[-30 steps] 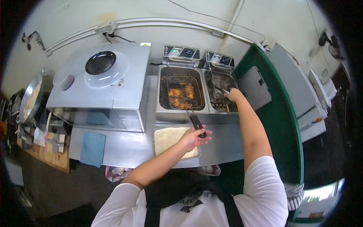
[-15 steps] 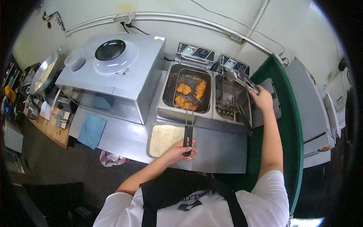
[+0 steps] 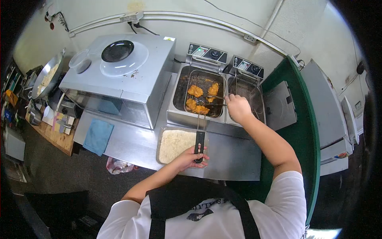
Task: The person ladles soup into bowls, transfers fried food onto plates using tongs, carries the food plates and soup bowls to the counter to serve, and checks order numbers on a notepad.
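Note:
My left hand [image 3: 190, 159] is wrapped round the black handle [image 3: 199, 141] of a wire fryer basket [image 3: 204, 83], which sits in the left deep fryer [image 3: 175, 104]. Several orange-brown, crusty fried pieces [image 3: 195, 91] lie in the basket. Gripped in my right hand [image 3: 239, 109] is a pair of metal tongs [image 3: 218, 97]; its arms reach left over the basket, with the tips at the right-hand piece [image 3: 213, 89]. Below the basket handle stands a container of pale flour-like coating [image 3: 176, 142], partly covered by my left hand and the handle.
A second fryer basket [image 3: 248, 93] is in the right fryer, partly behind my right hand. To the left, a steel cabinet [image 3: 135, 85] carries lids and a black plate [image 3: 117, 51]. A blue cloth [image 3: 98, 137] hangs at the counter edge. A green partition [image 3: 306, 119] borders the right side.
My right hand has swung left with the tongs, from above the right fryer to the left basket, and the tongs now reach the fried pieces. My left hand keeps the basket handle.

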A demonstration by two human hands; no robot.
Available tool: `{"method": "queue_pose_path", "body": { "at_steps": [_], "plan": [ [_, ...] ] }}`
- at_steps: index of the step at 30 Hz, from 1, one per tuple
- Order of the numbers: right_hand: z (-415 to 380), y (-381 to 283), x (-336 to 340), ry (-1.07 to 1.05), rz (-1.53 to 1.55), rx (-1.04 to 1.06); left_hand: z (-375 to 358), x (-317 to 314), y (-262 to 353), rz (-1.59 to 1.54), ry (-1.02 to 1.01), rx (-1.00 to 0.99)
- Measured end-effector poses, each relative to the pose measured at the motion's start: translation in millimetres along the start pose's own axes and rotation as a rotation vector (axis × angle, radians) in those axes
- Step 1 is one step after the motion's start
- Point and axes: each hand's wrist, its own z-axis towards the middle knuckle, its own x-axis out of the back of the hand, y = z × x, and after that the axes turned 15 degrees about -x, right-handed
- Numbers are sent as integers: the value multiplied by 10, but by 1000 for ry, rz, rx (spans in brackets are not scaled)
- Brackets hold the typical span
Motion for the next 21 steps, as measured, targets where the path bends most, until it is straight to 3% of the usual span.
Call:
{"method": "queue_pose_path", "body": {
  "at_steps": [5, 11, 15, 21],
  "plan": [
    [22, 155, 103, 5, 11, 21, -9, 1, 30, 0, -13, 0],
    [70, 379, 826, -70, 293, -163, -13, -14, 58, -3, -12, -7],
    [297, 507, 702, -277, 308, -291, -12, 0, 35, -25, -7, -2],
    [542, 371, 379, -154, 135, -302, -11, -13, 55, -32, -14, -20]
  ]
}}
